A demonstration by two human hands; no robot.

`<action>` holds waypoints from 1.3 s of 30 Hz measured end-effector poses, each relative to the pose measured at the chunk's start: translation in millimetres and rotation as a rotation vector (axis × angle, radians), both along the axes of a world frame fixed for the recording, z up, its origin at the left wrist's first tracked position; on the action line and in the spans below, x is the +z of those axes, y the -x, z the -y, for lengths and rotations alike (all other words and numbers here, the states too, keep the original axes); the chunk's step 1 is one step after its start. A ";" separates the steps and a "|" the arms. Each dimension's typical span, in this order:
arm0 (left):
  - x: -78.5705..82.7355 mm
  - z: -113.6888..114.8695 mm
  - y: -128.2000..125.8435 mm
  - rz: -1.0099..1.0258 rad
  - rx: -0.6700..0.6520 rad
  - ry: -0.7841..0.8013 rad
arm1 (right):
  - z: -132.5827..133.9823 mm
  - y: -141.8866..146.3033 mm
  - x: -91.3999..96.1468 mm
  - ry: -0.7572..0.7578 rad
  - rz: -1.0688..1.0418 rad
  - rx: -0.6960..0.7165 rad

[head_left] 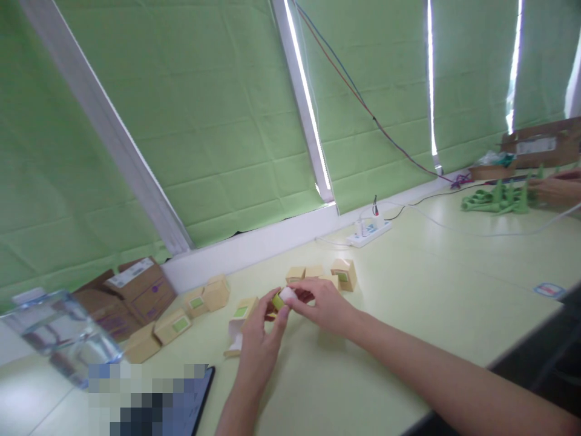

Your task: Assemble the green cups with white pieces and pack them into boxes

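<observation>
My left hand (pixel 259 339) and my right hand (pixel 320 304) meet over the pale green table (pixel 408 315), fingers pinched together on a small white and green object (pixel 282 297). An open small tan box with a green label (pixel 239 321) lies just left of my hands. Several more small tan boxes (pixel 344 274) stand right behind my hands, and others (pixel 209 295) lie to the left.
Brown cartons (pixel 136 290) sit at the far left by the wall, a clear water bottle (pixel 63 336) and a dark tablet (pixel 190 402) near me. A white power strip (pixel 370 232) lies by the wall. Another person's hand (pixel 556 188) touches green plastic parts (pixel 497 200) at far right.
</observation>
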State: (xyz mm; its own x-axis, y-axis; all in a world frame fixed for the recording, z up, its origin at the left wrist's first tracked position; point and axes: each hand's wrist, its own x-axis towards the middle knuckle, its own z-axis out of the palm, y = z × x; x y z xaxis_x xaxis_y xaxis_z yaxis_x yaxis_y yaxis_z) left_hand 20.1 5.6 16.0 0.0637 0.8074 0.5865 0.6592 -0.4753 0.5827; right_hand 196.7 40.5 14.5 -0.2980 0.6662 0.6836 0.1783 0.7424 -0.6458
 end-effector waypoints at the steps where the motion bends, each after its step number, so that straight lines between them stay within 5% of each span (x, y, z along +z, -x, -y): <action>1: -1.9 -0.1 -1.1 -0.031 -0.002 -0.015 | -0.3 -1.0 -0.1 0.043 -0.029 0.025; 12: -7.8 1.1 6.3 -0.115 -0.011 -0.091 | -6.4 -0.9 -14.0 0.149 -0.005 0.111; 28: -5.2 2.0 3.1 -0.075 -0.071 -0.042 | 1.9 2.8 -5.6 0.175 0.006 0.099; 34: -10.0 -4.1 5.0 0.066 0.148 -0.128 | -4.2 4.1 -15.0 0.185 -0.046 0.026; 39: -7.1 -7.5 18.4 0.412 0.260 -0.165 | 1.5 12.3 -26.0 0.118 0.213 0.097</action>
State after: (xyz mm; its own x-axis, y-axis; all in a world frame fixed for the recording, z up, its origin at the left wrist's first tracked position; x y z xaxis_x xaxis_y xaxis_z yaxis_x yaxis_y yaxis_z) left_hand 1.7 13.2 8.9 -0.3899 0.6604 0.6418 0.4995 -0.4338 0.7499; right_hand 184.3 39.0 -11.4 -0.4932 0.6991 0.5177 0.2514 0.6843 -0.6845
